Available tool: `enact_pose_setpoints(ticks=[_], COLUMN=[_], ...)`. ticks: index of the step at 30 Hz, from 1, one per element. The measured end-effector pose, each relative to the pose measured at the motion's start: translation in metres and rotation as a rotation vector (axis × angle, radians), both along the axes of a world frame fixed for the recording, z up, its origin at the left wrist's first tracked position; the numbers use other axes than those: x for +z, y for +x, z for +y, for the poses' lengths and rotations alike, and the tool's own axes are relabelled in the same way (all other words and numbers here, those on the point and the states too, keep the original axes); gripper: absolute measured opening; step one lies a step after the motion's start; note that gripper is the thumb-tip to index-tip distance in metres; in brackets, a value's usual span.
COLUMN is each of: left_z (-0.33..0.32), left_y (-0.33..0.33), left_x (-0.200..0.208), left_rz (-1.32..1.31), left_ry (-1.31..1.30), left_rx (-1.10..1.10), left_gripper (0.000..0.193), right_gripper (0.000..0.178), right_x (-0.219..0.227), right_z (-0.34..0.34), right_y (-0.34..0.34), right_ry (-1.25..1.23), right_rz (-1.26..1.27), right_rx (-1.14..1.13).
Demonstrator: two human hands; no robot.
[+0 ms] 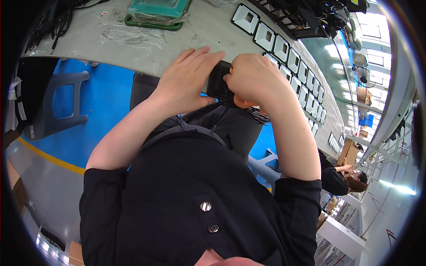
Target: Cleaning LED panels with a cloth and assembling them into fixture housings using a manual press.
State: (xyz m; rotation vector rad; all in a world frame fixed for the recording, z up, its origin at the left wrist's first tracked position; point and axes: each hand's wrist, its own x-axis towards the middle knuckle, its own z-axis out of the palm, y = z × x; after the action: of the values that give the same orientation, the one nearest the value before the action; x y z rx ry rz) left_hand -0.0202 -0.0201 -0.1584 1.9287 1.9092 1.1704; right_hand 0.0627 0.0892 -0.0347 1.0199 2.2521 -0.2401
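Observation:
At the near edge of the table [128, 48], a dark, flat-sided black object [217, 81] sits between my hands; its kind is mostly hidden. My left hand [188, 80] lies along its left side, fingers stretched out and thumb low by its near end. Curled over its right side is my right hand [259, 77], the fingers closed. Something orange [242, 103] shows under that hand, too covered to name. A bundle of thin black cables [259, 116] hangs below it, over my lap.
Rows of square, black-rimmed lamps with white insides [265, 37] stretch along the table to the right. A teal tray [157, 8] in clear plastic stands at the far side. Black cables [62, 26] lie far left. Grey stools [66, 97] stand below; a co-worker [339, 177] is at right.

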Motion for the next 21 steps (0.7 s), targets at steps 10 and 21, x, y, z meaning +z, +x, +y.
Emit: enact_pose_setpoints(ticks=[10, 21], left_z=[0.006, -0.003], left_y=[-0.003, -0.024], left_x=[0.003, 0.021], left_rz=[0.104, -0.232], left_ry=[-0.05, -0.013], left_rx=[-0.06, -0.072], left_gripper=[0.061, 0.071], right_gripper=[0.044, 0.045], right_x=[-0.007, -0.048], right_z=[0.009, 0.002], right_y=[0.039, 0.09], right_ry=[-0.07, -0.146], right_rz=[0.349, 0.954], right_rx=[-0.092, -0.099])
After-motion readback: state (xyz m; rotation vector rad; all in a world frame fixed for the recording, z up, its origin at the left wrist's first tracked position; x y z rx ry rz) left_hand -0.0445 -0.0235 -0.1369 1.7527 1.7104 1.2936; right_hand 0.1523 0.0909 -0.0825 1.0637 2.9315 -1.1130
